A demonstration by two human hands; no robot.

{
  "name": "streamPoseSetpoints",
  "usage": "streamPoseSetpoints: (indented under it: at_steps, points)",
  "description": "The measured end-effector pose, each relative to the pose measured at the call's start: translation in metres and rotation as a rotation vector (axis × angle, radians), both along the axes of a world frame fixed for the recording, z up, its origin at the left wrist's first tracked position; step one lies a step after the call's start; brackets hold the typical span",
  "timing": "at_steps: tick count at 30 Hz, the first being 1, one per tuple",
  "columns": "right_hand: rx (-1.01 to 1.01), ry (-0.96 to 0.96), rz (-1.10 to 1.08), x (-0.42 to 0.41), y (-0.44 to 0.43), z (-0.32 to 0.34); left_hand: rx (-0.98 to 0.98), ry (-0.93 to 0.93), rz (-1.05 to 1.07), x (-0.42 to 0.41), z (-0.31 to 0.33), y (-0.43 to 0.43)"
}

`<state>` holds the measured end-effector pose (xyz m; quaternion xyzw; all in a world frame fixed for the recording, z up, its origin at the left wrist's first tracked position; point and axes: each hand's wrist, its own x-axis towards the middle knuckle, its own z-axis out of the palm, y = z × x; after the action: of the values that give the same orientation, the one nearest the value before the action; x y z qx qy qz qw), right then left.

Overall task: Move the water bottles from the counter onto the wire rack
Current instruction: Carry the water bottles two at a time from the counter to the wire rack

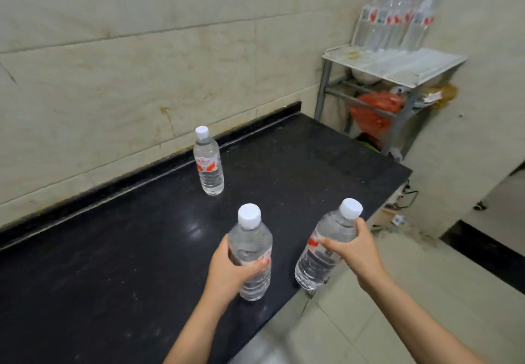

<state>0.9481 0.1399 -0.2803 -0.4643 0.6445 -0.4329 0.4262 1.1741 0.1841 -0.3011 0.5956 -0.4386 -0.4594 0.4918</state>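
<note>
While two water bottles are in hand, a third bottle (208, 164) stands alone & upright on the counter (113, 250), back near the wall (113, 65) & well apart from the other two. The left hand (227, 269) is wrapped round the left bottle (250, 238) at mid-body, thumb across the front, fingers behind. That btl is upright, white cap up, base at or just above the black top; can't tell if it touches. The right hand (358, 252) grips the right bottle (314, 267) on its upper half, thumb across the label, fingers curled round the far side just under the shoulder. This one is tilted, cap leaning up & to the right, base by the counter's front edge; contact w/ the top unclear. All three are clear plastic w/ white caps & red-and-white labels.

The wire rack (397, 68) stands just past the counter's far end, in the corner. Its top shelf carries a row of bottles (397, 16) of the same sort, upright at the back, blurred. Under the shelf: a white bowl (365, 78), an orange bag (375, 110), other bits too blurred to name. A pale tiled floor (426, 292) lies to the right of the counter, w/ small clutter near the counter's far corner.
</note>
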Motion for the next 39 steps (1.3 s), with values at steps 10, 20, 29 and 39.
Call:
streamPoseSetpoints:
  at_steps: [10,20,29,39]
  points:
    - [-0.177,-0.016,-0.246,-0.223,0.014,0.039,-0.081,0.099,-0.070,-0.208,0.032,-0.042]
    - [-0.151,-0.024,-0.441,-0.370,0.052,0.053,-0.082,0.058,-0.375,-0.365,0.038,-0.090]
    - [-0.125,0.028,-0.471,-0.444,0.004,0.059,-0.131,0.115,-0.521,-0.477,0.038,-0.173]
    - [-0.173,0.094,-0.384,-0.530,-0.178,0.084,-0.197,0.171,-0.509,-0.562,0.069,-0.340]
